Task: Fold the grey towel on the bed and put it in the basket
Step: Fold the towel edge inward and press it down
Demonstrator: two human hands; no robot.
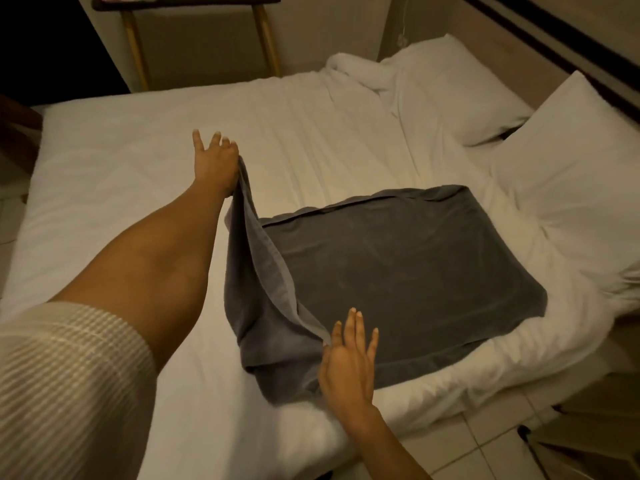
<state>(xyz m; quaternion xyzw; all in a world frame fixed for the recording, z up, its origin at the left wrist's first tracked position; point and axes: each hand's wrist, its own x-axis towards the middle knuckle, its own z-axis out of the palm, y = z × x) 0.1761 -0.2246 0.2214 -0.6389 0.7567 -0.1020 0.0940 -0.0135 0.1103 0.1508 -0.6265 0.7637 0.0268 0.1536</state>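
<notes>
White, wrinkled bed (138,161) carries the soft grey towel (398,271) near its front edge; left hand (216,164) and right hand (348,368) pinch its lifted left corners, other fingers spread wide.

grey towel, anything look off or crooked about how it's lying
The grey towel lies at a slant to the bed's edges, and its far edge is rumpled, with a rolled lip. The left hand and right hand each pinch a corner of the lifted left side, so that part is mid-fold. No tear or stain shows.
</notes>
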